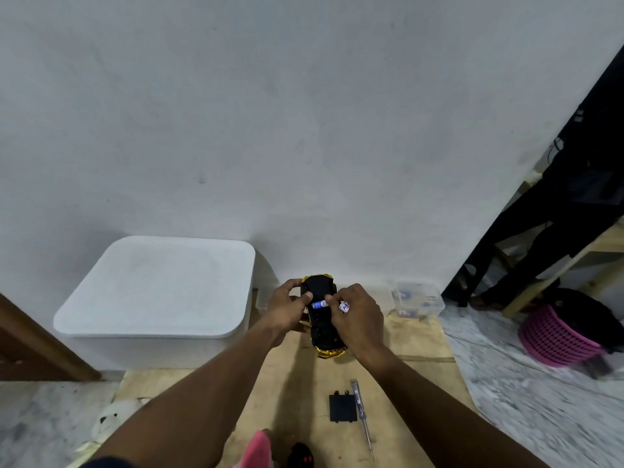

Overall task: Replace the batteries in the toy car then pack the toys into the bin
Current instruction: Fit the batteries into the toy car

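Right now the toy car (323, 315) lies belly-up on the wooden board (405, 336), gold body showing at both ends, w/ a blue battery (319, 305) sitting in its open compartment. Left hand (287, 307) clasps the car's left side, thumb on the underside; right hand (359, 314) presses fingertips at the battery and pinches a 2nd battery (343, 307). Nearer the person than the car lie the black cover (342, 408) & a screwdriver (362, 417); the lidded white bin (158, 288) stands left of the car.

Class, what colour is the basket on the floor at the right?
Pink, with a lattice pattern; it shows only in the head view.
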`<state>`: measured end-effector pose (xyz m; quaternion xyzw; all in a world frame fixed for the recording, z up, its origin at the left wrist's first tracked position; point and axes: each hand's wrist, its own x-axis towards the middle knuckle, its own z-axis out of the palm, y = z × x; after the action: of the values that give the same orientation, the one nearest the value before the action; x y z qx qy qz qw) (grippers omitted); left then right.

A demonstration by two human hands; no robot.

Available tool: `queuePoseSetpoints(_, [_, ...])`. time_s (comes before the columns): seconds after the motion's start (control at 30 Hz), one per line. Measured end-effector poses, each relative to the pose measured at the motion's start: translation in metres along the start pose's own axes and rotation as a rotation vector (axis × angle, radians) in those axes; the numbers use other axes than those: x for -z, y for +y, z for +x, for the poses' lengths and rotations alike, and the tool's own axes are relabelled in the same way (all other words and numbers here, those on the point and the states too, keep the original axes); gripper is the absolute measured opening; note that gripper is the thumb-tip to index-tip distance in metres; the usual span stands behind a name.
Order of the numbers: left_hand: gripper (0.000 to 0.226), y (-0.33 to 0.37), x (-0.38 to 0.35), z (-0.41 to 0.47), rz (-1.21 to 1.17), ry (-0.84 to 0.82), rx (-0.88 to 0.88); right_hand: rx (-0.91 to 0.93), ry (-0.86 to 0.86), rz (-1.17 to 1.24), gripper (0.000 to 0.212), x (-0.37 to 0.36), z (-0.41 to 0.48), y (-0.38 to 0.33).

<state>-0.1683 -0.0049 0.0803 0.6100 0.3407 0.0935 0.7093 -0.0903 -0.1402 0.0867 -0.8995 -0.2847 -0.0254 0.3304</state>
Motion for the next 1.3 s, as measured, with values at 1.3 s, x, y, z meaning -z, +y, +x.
queuePoseSetpoints(1.3, [0.018,-0.012,0.014,0.017,-0.034,0.025,0.272,-0.058,-0.362,0.353,0.017,-0.012,0.01,0.01])
